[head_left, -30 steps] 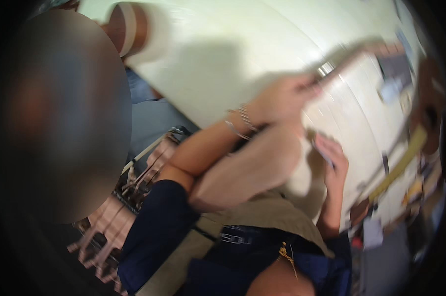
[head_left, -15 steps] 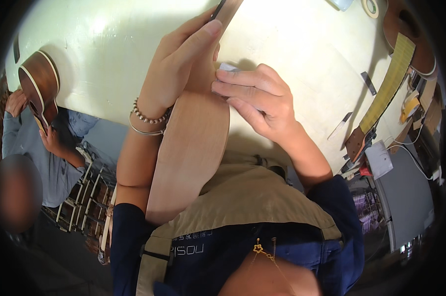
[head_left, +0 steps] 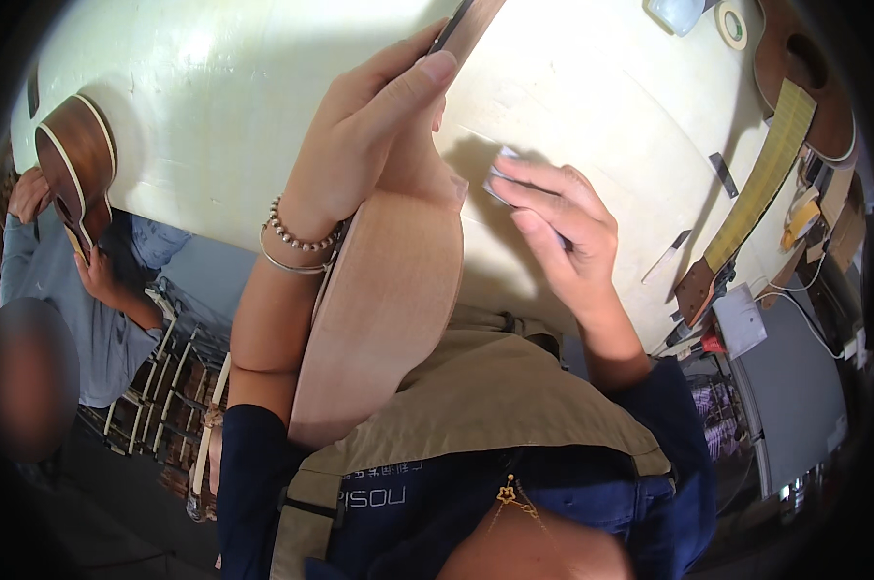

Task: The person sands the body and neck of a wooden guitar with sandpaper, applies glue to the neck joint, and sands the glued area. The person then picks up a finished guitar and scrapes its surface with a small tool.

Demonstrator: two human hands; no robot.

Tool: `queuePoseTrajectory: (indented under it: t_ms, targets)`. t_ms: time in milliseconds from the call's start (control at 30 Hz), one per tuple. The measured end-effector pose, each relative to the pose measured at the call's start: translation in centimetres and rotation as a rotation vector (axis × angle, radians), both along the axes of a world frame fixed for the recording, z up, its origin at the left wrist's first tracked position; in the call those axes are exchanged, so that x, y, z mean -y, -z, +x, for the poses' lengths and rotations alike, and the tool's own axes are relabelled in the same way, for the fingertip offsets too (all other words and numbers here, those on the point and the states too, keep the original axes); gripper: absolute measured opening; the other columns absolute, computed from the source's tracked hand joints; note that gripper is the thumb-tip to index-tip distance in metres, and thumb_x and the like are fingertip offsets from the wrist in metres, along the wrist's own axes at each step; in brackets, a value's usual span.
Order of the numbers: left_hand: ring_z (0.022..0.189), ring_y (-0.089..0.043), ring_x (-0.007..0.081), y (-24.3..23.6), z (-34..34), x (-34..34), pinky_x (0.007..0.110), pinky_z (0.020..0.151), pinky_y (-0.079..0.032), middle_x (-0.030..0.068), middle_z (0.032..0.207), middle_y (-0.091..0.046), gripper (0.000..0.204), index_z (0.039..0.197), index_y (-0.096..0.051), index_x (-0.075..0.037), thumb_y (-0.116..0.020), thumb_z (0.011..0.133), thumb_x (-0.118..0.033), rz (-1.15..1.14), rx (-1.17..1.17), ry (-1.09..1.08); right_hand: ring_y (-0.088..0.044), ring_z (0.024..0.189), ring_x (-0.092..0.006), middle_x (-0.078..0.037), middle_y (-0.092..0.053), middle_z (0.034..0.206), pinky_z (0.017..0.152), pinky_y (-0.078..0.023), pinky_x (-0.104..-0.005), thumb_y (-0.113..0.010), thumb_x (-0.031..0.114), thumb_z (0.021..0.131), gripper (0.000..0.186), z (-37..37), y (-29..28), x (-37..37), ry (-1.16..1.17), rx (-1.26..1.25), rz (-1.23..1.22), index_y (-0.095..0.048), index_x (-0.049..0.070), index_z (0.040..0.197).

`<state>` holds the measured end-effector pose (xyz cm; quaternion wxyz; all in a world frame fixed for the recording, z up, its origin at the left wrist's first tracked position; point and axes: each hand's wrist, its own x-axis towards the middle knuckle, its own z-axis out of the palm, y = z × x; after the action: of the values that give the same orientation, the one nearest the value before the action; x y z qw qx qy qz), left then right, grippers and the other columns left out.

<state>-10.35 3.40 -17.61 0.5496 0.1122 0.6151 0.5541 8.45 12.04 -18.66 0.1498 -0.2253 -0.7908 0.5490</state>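
An unfinished pale wooden instrument body with a neck [head_left: 374, 300] lies along my left forearm against my apron. My left hand [head_left: 369, 135] is wrapped round its neck, whose dark-edged upper part [head_left: 471, 29] runs to the top edge. My right hand [head_left: 563, 213], fingers curled, pinches a small grey sanding piece [head_left: 503, 166], a short way right of the neck's heel [head_left: 451, 193] and apart from it.
A co-worker [head_left: 108, 329] at the left holds a brown ukulele [head_left: 79, 155] on the white table [head_left: 195, 87]. At right lie a yellow-fretboard neck [head_left: 756, 184], a brown instrument body [head_left: 833, 106], a tape roll [head_left: 732, 24], thin tools [head_left: 722, 174] and paper scraps.
The blurred view has steadied, with the instrument now upright along my left arm. In the last half second my right hand moved right, off the wood, with the sanding piece.
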Motion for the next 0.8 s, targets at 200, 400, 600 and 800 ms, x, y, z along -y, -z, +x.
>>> queuePoseTrajectory:
  t_ms: [200,400,600,800]
  targets:
    - [0.067,-0.043,0.0051,-0.2,0.1,-0.4,0.018,0.057,-0.033,-0.0016,0.072,-0.047,0.031,0.085,-0.055,-0.003,-0.048,0.09,-0.033,-0.027,-0.01,-0.024,-0.056,0.073,-0.0191,-0.005,-0.065,0.097,0.064,-0.044,-0.0283,-0.064,0.004,0.074,0.018,-2.4,-0.5,0.7,-0.071,-0.008,0.017,-0.068,0.006,0.092]
    - [0.073,-0.045,0.0068,-0.4,-0.2,-0.2,0.019,0.065,-0.036,-0.0001,0.075,-0.05,0.047,0.121,-0.05,0.005,-0.053,0.088,-0.028,-0.038,0.056,-0.005,-0.06,0.084,-0.022,-0.009,-0.066,0.096,0.074,-0.046,-0.029,-0.059,0.003,0.079,0.017,-2.7,0.2,0.0,-0.099,-0.028,-0.204,-0.068,0.003,0.094]
    - [0.065,-0.044,0.005,0.1,0.3,-0.2,0.017,0.057,-0.033,-0.0005,0.072,-0.047,0.034,0.087,-0.055,-0.002,-0.047,0.089,-0.035,-0.029,-0.058,-0.005,-0.06,0.096,-0.0248,-0.016,-0.063,0.102,0.086,-0.045,-0.032,-0.053,0.004,0.084,0.019,-0.1,-0.2,-0.5,-0.037,0.054,-0.5,-0.065,-0.003,0.097]
    - [0.065,-0.043,0.0056,-0.3,0.2,-0.2,0.018,0.058,-0.033,-0.0006,0.072,-0.047,0.034,0.087,-0.055,-0.002,-0.047,0.089,-0.035,-0.03,-0.042,-0.016,-0.059,0.088,-0.0219,-0.015,-0.063,0.103,0.074,-0.046,-0.0288,-0.056,0.004,0.081,0.018,-0.1,-0.2,-1.5,-0.228,0.034,-0.343,-0.066,-0.002,0.095]
